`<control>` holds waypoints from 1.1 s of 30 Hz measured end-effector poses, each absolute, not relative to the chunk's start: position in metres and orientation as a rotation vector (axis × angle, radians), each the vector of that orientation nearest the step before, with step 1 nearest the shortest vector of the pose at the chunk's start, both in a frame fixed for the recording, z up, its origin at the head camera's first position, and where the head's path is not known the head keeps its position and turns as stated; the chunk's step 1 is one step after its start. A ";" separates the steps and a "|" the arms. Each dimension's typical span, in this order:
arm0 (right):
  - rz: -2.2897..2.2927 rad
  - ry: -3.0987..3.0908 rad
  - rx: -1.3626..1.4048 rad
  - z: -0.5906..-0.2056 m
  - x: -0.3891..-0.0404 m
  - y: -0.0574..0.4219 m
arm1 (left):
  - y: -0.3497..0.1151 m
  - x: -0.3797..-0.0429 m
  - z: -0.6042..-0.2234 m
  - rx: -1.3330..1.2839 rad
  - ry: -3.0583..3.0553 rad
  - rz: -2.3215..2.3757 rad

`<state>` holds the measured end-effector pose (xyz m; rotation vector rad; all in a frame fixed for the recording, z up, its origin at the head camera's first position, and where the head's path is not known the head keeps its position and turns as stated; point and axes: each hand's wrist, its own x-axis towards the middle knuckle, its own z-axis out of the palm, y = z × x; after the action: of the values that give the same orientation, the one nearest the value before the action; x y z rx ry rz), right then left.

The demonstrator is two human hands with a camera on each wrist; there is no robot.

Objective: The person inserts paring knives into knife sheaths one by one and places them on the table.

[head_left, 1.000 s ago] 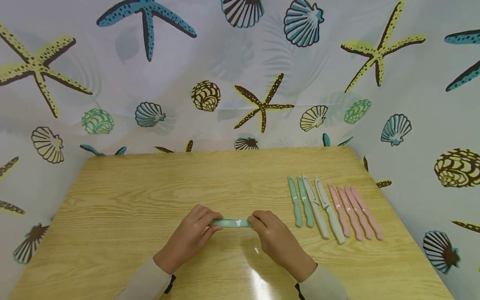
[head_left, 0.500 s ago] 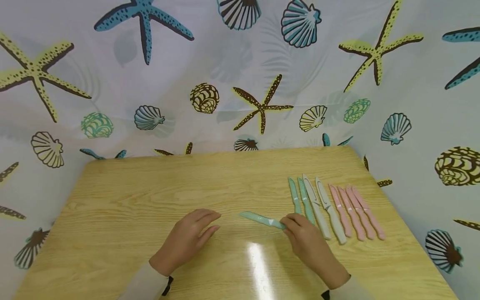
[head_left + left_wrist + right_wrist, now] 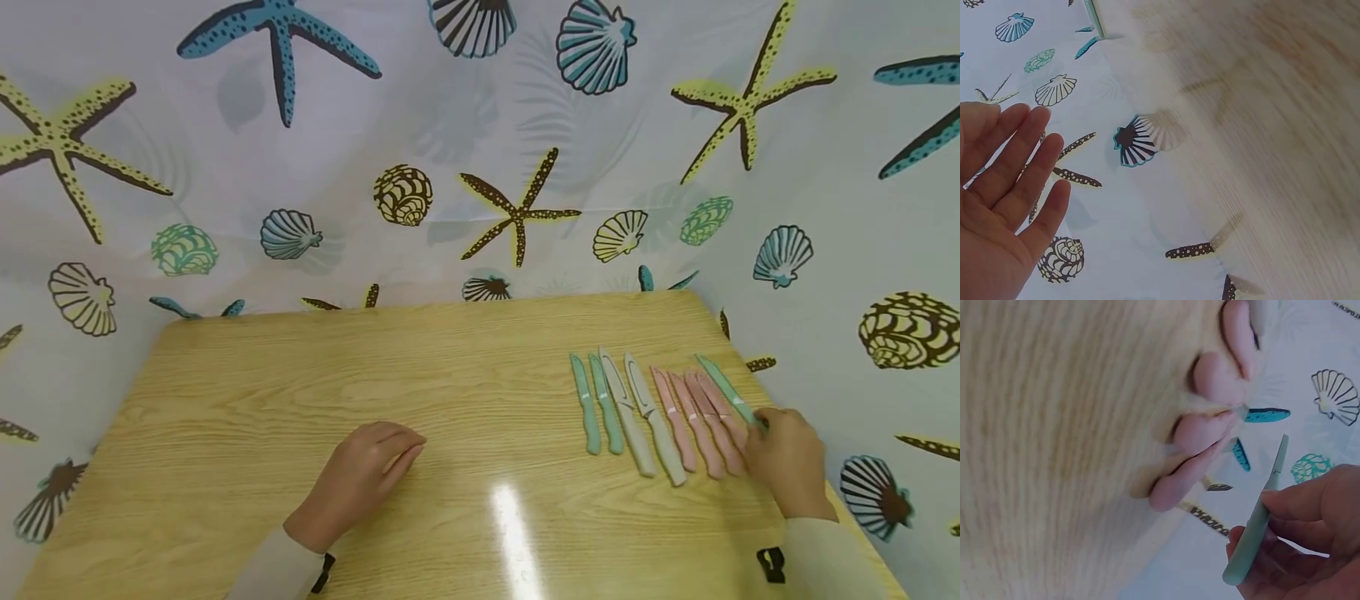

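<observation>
My right hand (image 3: 787,462) pinches a green knife (image 3: 723,386) by its handle at the right end of the row of knives. The knife's blade end points away from me, beside the rightmost pink knife. In the right wrist view, thumb and fingers close round the green handle (image 3: 1252,547), with the pink handles (image 3: 1200,434) lying nearby. My left hand (image 3: 360,471) is over the middle-left of the table with nothing in it. Its fingers show loosely extended in the left wrist view, palm (image 3: 991,231) bare.
Left of the pink knives (image 3: 701,425) lie two cream-white knives (image 3: 637,437) and two more green knives (image 3: 587,408), side by side on the wooden table (image 3: 300,383). A cloth (image 3: 337,150) printed with shells and starfish hangs behind and at the sides.
My right hand has carried the green knife from the middle, over the row, to the right of the pink knives. My left hand let go of it and has drawn slightly back left.
</observation>
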<state>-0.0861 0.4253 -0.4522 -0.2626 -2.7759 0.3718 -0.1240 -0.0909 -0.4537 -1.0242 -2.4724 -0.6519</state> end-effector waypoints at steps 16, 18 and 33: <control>0.431 -3.084 -0.445 -0.465 -0.096 0.478 | -0.089 -0.121 -0.459 -1.006 -2.493 -0.656; 0.421 -3.094 -0.437 -0.465 -0.098 0.480 | -0.088 -0.121 -0.459 -1.003 -2.496 -0.654; 0.361 -3.037 -0.440 -0.465 -0.100 0.474 | -0.084 -0.121 -0.458 -1.015 -2.485 -0.653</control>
<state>-0.1002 0.4737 -0.4653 -0.4399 -3.0366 0.3610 -0.1211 -0.0843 -0.4579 -1.0152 -2.4847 -0.6528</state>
